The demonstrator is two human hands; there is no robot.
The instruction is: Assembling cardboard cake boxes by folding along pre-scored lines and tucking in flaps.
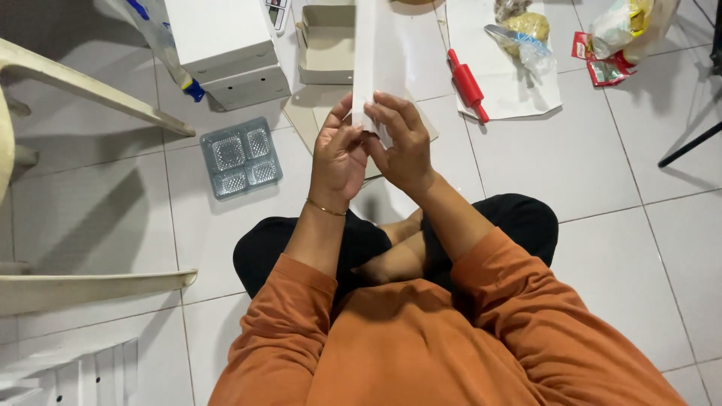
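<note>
Head view shows the left hand (338, 162) and right hand (402, 143) pinching, fingers closed, the near end of a long white folded cardboard sheet (376, 53) raised above the tiled floor (587, 165), seemingly to press its crease.

Orange long sleeves pushed up, black trousers, thin gold bracelet (326, 208) on left wrist.

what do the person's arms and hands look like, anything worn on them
Both arms wear loose burnt-orange long sleeves, pushed up so the forearms are bare. The left hand has a thin gold-coloured bracelet at the wrist. The right hand is bare, with no ring, watch or glove visible on either hand.
</note>
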